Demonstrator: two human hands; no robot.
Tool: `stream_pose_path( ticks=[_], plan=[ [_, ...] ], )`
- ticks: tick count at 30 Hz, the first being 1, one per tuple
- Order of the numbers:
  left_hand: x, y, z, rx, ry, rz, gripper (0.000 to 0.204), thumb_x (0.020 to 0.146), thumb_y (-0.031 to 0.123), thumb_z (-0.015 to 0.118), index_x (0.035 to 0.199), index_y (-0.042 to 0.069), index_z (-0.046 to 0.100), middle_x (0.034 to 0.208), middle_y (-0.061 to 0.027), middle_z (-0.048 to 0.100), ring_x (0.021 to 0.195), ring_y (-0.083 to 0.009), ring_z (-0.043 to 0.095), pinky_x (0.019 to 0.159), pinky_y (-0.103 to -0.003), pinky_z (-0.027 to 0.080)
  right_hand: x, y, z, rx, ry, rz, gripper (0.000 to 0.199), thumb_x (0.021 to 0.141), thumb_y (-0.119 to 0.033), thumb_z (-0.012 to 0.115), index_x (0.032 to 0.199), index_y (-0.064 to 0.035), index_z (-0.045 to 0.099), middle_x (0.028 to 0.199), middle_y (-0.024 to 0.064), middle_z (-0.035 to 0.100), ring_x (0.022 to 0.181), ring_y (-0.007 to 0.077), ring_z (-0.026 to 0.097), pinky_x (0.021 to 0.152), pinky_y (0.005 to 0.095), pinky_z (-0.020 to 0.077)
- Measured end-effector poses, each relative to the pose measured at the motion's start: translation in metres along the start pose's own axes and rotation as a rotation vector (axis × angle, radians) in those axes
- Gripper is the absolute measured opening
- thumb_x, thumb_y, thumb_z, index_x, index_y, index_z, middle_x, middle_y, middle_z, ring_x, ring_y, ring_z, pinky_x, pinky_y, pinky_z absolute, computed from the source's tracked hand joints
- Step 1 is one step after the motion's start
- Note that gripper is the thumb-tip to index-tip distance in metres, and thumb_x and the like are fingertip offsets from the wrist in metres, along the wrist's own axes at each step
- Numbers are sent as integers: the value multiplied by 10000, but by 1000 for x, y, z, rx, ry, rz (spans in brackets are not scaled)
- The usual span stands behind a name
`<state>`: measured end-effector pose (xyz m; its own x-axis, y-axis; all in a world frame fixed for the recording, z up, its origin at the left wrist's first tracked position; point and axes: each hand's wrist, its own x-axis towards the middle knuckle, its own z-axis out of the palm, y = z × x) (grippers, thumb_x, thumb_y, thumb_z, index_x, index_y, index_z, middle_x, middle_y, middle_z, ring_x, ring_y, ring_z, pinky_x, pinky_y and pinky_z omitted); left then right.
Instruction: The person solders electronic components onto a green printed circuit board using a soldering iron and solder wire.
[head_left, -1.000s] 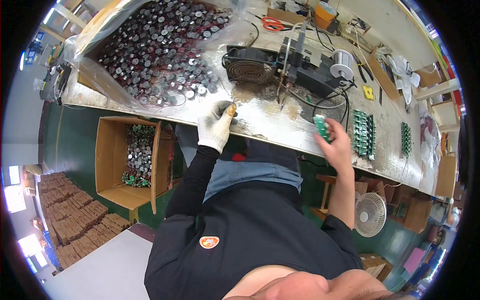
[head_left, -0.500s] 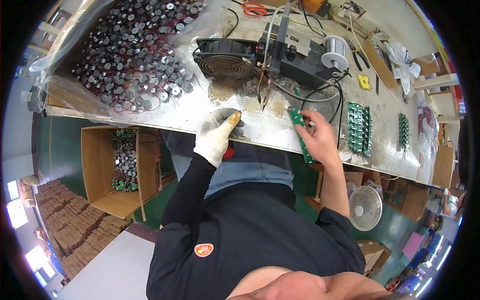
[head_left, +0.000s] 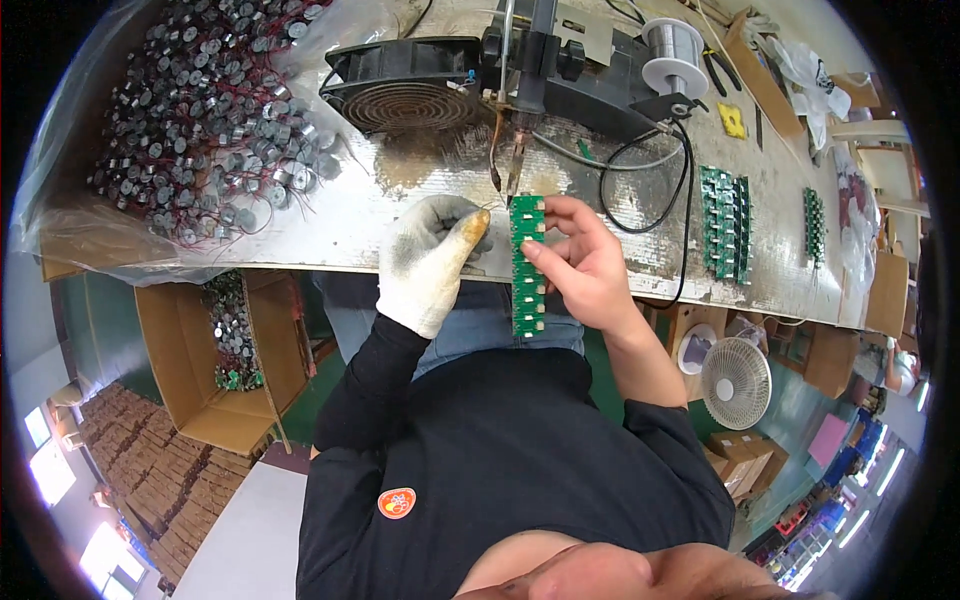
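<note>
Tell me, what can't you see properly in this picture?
All in the head view:
- Gloved left hand: whatever its fingers may pinch is too small to make out.
- Right hand: the ends of some fingers hide behind the green circuit board.
- Pile of round metal parts: cut off by the top edge.

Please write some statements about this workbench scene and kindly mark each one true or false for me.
1. The right hand holds a green circuit board strip. True.
2. The left hand is bare. False: it wears a pale glove.
3. Small round metal parts are heaped on the bench's left side. True.
4. The white fan stands on the bench top. False: it is off the bench, to the person's right.
5. The spool stands left of the yellow pad. True.
</note>
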<state>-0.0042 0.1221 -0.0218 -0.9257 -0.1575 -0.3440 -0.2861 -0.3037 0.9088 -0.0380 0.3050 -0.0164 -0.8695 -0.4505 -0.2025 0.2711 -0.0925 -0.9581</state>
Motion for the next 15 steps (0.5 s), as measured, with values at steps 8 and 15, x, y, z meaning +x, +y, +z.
stream_pose_path(
  ticks=[8, 15],
  plan=[
    [3, -6, 8, -10, 20, 51, 148, 865, 96, 642, 914, -38, 603, 822, -72, 641, 714, -107, 613, 646, -239, 508, 2, 6, 5, 10, 21, -46, 374, 849, 54, 594, 1189, 41, 438, 1033, 94, 556, 658, 35, 578, 547, 167, 433],
    [1, -3, 8, 25, 31, 46, 160, 857, 91, 650, 921, -43, 591, 823, -78, 637, 712, -108, 617, 626, -248, 529, 1, 9, 6, -37, 29, -88, 369, 847, 51, 597, 1181, 38, 440, 1034, 92, 559, 634, 29, 572, 532, 160, 421]
  ],
)
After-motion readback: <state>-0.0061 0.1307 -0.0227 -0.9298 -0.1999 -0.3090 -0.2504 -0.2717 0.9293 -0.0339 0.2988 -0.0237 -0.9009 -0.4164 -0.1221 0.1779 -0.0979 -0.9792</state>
